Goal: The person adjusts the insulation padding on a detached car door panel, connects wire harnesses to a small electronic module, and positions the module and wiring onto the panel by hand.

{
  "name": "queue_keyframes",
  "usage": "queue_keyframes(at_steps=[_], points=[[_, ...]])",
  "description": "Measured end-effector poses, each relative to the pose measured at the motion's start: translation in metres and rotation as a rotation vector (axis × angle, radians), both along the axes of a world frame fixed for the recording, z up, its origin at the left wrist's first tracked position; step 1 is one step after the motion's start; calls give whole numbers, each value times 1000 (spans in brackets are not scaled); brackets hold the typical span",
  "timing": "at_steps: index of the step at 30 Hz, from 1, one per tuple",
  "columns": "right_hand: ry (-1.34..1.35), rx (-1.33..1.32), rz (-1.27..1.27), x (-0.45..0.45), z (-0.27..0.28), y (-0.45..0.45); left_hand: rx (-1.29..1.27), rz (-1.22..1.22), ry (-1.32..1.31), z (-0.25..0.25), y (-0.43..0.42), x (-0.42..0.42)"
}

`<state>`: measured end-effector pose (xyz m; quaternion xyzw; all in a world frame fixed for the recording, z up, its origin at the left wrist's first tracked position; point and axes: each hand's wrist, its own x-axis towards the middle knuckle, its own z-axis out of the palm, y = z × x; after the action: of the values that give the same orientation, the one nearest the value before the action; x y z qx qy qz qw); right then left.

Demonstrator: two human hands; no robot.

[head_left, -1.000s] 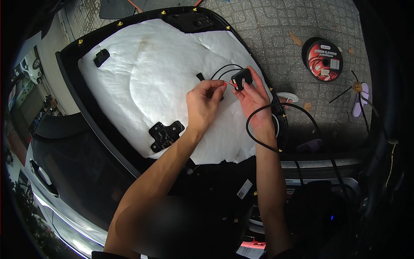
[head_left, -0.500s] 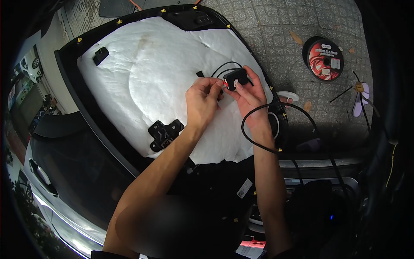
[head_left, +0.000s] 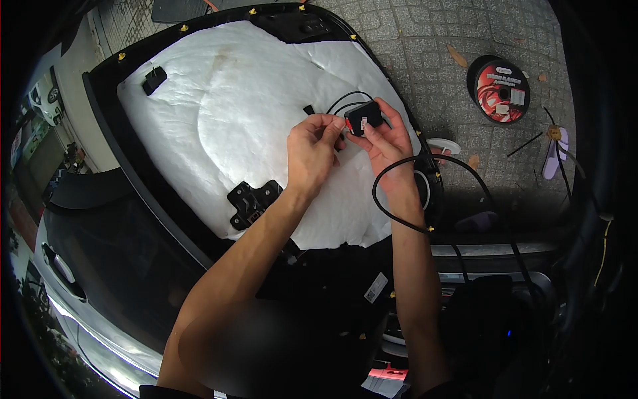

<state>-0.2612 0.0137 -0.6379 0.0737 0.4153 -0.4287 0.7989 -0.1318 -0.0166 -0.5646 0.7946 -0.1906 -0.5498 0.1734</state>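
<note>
My right hand grips a small black box bearing a white label, its fingers around the far side and thumb on the near face. My left hand is closed in a pinch at the box's left edge, where a small red piece shows between the fingertips and the box. Whether it is a wire or a connector I cannot tell. Thin black cables loop behind the box. Both hands are above a car door panel lined with white padding.
A spool with a red label stands on the paving at right. A thick black cable loops over my right forearm. Yellow clips line the panel's edge. A purple sandal lies at far right; a car door is at left.
Both hands and the black box have shifted very slightly. The left fingertips remain at the red piece, and the right hand keeps its grip on the box.
</note>
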Motion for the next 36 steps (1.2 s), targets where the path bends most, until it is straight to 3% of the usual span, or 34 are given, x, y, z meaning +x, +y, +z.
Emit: queue_keyframes(at_steps=[10, 18, 28, 34, 36], points=[[20, 15, 9, 3, 3, 0, -8, 75, 26, 2, 1, 1], [202, -87, 80, 6, 6, -5, 24, 111, 114, 2, -3, 9], [12, -19, 113, 4, 9, -12, 38, 97, 339, 0, 0, 22], [26, 15, 135, -1, 12, -12, 40, 67, 233, -1, 5, 14], [167, -22, 225, -2, 14, -16, 17, 2, 191, 0, 5, 12]])
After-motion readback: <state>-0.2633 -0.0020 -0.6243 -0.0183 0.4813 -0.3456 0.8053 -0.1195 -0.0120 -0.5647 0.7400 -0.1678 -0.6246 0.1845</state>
